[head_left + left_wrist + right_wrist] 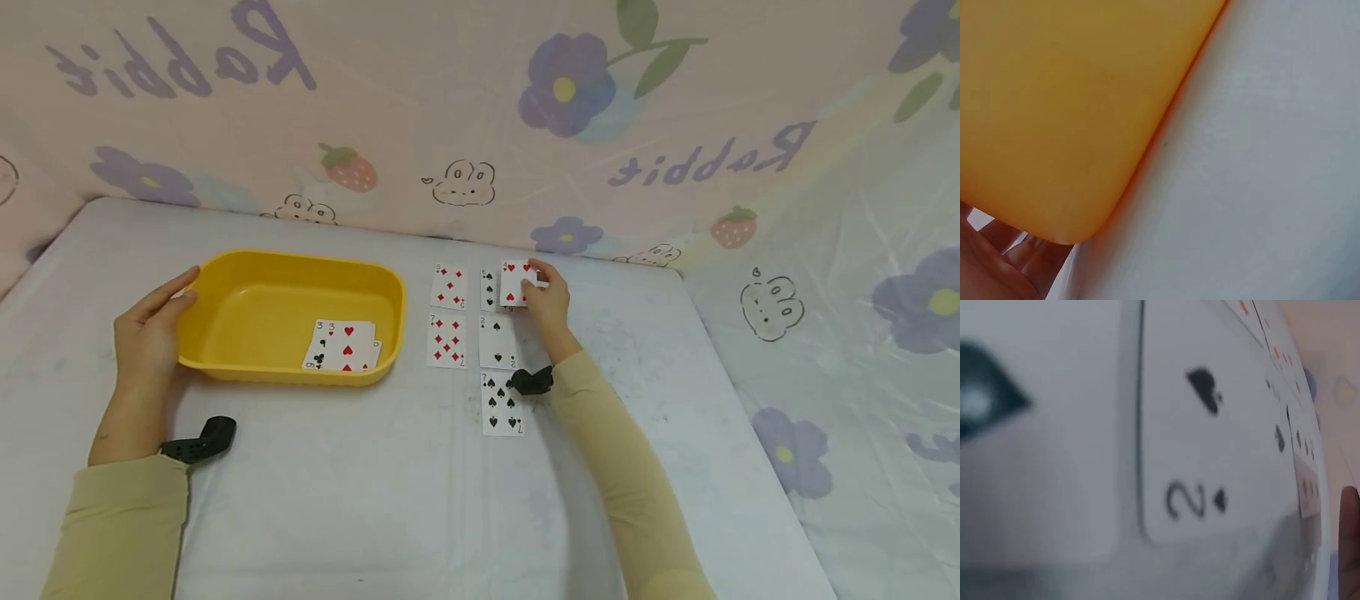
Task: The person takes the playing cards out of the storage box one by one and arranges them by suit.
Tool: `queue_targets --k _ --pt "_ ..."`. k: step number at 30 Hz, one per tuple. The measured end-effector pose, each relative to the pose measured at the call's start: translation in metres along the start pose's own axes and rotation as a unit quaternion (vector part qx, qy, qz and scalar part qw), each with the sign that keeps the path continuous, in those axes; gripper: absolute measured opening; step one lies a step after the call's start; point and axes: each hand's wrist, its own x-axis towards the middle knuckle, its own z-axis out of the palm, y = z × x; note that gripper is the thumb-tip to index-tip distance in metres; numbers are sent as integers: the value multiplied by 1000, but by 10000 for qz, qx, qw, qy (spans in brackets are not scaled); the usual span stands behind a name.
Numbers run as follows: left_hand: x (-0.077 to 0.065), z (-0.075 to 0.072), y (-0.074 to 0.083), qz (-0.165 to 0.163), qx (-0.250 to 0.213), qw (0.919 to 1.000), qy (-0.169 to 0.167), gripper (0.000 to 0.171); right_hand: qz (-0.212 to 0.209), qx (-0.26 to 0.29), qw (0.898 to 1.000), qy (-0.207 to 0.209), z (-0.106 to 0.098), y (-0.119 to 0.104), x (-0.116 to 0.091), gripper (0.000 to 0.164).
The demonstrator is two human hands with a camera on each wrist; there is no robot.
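Note:
My right hand (547, 300) pinches a four of hearts (513, 287) between thumb and fingers. That card overlaps a six of spades (487, 293) at the back. Below lie a two of spades (497, 337) and a seven of spades (498, 408), face up in one column. Left of them are a five of diamonds (448, 287) and a seven of diamonds (446, 340). At far left, my left hand (150, 333) holds the rim of a yellow basin (292, 377). Fingers (1041, 269) show behind its corner in the left wrist view.
Inside the basin, at its front right, lies a small overlapping pile of cards topped by a three of hearts (348, 342). White cloth covers the table (375, 492). A patterned curtain (450, 108) rises behind the table and on its right side.

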Motion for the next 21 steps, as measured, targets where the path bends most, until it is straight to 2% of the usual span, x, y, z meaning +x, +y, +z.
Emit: queue_targets --k 6,13,17,21 --pt "-1 1 1 37 -23 10000 -17 33 333 -238 9991 125 -10 8 5 45" --pt "-1 1 2 -14 104 9999 28 34 666 -759 9948 126 -18 6 6 53" --pt "0 1 2 -22 69 10000 29 34 593 -1164 9913 142 -20 7 7 58" --pt "0 0 1 14 120 9999 25 34 438 -1533 9869 225 -19 11 10 55"
